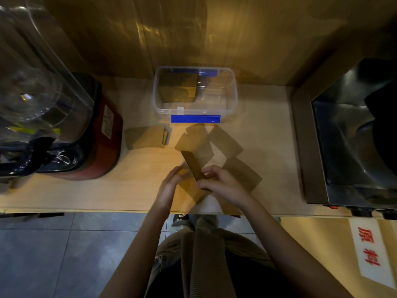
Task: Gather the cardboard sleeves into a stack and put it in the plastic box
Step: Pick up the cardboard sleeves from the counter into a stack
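At the near edge of the pale wooden counter (133, 190), the right hand (223, 186) pinches a flat brown cardboard sleeve (191, 165) on edge; the left hand (169, 186) hovers beside it, fingers loose. More matte sleeves (225, 141) lie fanned at twelve and one o'clock, a small pile (146, 137) at ten. Beyond, the clear plastic box (233, 93) with blue clips holds a stack (178, 87).

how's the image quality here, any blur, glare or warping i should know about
Head view: dim, warm light; the left hand is smeared by motion blur, the right hand sharper, gripping a stack of sleeves on edge; wide-angle warping bends the counter edge and the blender; soft glare streaks the wooden back panel and the clear plastic box.
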`<state>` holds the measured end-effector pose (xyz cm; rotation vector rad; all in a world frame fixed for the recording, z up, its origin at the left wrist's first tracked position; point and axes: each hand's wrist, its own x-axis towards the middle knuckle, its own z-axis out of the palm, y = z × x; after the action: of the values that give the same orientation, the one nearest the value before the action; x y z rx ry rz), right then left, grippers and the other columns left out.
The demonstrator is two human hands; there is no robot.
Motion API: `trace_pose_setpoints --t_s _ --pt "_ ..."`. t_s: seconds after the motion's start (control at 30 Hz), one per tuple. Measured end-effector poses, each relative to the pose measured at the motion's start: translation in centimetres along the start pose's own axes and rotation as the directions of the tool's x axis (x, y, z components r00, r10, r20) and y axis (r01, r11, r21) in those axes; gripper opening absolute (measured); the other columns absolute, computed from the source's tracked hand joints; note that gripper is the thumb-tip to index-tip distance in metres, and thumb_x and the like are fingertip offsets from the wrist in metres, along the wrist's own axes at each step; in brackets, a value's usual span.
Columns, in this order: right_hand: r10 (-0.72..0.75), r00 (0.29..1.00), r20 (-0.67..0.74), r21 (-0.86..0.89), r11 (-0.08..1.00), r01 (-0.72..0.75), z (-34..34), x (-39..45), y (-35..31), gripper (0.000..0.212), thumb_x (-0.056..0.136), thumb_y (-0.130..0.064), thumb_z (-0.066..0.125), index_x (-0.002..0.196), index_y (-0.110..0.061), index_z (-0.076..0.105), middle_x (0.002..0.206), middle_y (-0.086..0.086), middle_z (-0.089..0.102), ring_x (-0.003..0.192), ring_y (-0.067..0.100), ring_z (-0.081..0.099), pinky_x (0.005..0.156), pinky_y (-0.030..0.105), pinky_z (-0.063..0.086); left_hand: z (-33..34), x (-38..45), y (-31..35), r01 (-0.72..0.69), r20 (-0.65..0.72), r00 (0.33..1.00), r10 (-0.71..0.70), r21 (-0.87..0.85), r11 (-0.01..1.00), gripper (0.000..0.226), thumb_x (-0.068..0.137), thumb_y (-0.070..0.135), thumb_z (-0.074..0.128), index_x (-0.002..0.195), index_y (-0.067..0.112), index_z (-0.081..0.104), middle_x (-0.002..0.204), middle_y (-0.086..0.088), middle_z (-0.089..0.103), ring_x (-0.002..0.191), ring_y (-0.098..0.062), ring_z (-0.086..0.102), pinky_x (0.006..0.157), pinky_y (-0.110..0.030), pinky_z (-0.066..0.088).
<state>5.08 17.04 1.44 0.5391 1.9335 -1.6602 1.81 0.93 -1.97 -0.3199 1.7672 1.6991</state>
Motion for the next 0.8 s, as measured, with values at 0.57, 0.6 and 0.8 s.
trace_pose_setpoints --t_s 0.57,0.6,0.8 --pt "-0.295 0.951 0.092 -0.57 0.768 0.293 5.0 -1.8 1.9 0.054 0.079 -0.04 0.063 0.127 -0.021 0.05 0.138 0.002 0.046 0.127 0.019 0.038 0.104 0.037 0.036 -0.4 -1.1 -1.4 0.185 0.171 0.982 -0.08 -0.79 0.584 0.083 0.043 0.049 0.083 0.116 0.02 0.06 0.105 -0.003 0.073 0.1 -0.015 0.067 0.085 -0.034 0.056" --pt "-0.264 0.959 0.108 -0.534 0.798 0.279 5.0 -1.7 2.0 0.048 0.08 -0.037 0.064 0.124 -0.02 0.053 0.135 0.001 0.049 0.124 0.017 0.041 0.101 0.034 0.038 -0.5 -1.0 -1.5 0.186 0.155 0.983 -0.103 -0.797 0.574 0.076 0.046 0.048 0.082 0.112 0.019 0.061 0.099 -0.002 0.074 0.095 -0.015 0.069 0.08 -0.033 0.058" --pt "-0.185 0.96 -0.209 -0.425 0.902 0.081 4.1 0.5 3.3 0.022 0.088 -0.021 0.053 0.105 -0.01 0.063 0.103 0.008 0.068 0.093 0.023 0.061 0.075 0.031 0.044 -1.1 -1.0 -1.6 0.212 0.087 0.967 -0.241 -0.803 0.557 0.034 0.079 0.044 0.056 0.103 0.02 0.06 0.101 0.0 0.065 0.099 -0.016 0.061 0.092 -0.036 0.044"
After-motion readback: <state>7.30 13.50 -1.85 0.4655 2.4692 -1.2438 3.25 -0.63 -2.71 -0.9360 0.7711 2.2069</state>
